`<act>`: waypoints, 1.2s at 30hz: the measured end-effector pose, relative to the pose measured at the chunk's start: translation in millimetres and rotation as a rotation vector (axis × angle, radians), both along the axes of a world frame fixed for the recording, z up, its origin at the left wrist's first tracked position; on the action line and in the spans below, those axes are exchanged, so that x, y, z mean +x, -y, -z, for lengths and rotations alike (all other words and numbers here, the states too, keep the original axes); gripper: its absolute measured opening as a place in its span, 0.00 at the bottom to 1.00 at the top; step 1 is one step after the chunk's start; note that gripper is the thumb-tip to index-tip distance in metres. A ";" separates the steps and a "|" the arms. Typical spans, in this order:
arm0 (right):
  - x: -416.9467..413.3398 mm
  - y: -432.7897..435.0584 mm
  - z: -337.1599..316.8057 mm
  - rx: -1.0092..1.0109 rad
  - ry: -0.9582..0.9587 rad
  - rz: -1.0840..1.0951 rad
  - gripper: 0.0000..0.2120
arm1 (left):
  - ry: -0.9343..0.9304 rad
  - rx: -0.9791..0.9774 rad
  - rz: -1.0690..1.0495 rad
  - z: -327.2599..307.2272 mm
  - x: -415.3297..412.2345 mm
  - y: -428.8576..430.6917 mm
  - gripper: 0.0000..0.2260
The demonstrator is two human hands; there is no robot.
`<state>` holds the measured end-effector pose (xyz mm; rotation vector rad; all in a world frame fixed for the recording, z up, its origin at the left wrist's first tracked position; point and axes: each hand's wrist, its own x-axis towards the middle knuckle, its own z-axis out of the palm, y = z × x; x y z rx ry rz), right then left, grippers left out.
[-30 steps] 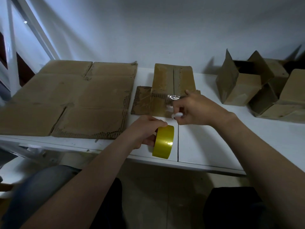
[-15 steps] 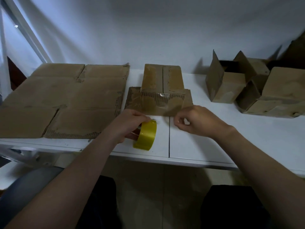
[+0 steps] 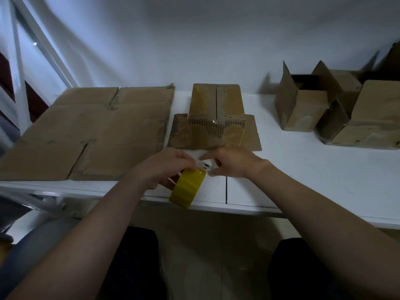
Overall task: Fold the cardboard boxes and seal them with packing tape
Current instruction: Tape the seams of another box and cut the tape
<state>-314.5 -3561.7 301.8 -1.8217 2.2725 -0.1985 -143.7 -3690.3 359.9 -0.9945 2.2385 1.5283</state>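
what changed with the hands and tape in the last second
The right hand left the front of the taped brown cardboard box and drew back to the top edge of the yellow tape roll. The left hand kept gripping the roll. The box and the flat brown cardboard sheet stayed put.

The person's left hand and right hand end 2 bare forearms, with black trousers below.
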 end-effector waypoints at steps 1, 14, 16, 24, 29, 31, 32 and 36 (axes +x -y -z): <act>0.7 1.8 -1.8 0.007 0.009 -0.010 0.19 | -0.001 -0.001 -0.007 1.4 1.4 2.7 0.10; -39.7 -36.9 -24.1 0.235 0.095 0.263 0.08 | -0.053 -0.088 -0.063 9.0 6.6 22.2 0.08; -37.6 -44.6 -19.3 0.255 0.035 0.306 0.10 | -0.085 -0.089 -0.073 7.6 3.3 16.5 0.10; -29.1 -44.4 -40.7 -0.212 -0.119 0.352 0.18 | -0.181 -0.077 -0.077 -2.5 -7.0 7.3 0.10; -42.4 -14.5 -57.4 -0.565 -0.151 0.231 0.20 | -0.201 -0.076 -0.106 -0.3 -15.1 12.7 0.11; -56.8 3.3 -49.3 -0.498 -0.182 0.200 0.22 | -0.194 -0.064 -0.098 2.7 -17.4 16.0 0.12; -61.9 11.2 -44.2 -0.459 -0.191 0.190 0.23 | -0.193 -0.060 -0.093 5.1 -19.1 18.1 0.12; -66.5 28.0 -25.6 -0.423 -0.151 0.222 0.23 | -0.190 -0.065 -0.065 10.5 -26.0 27.2 0.10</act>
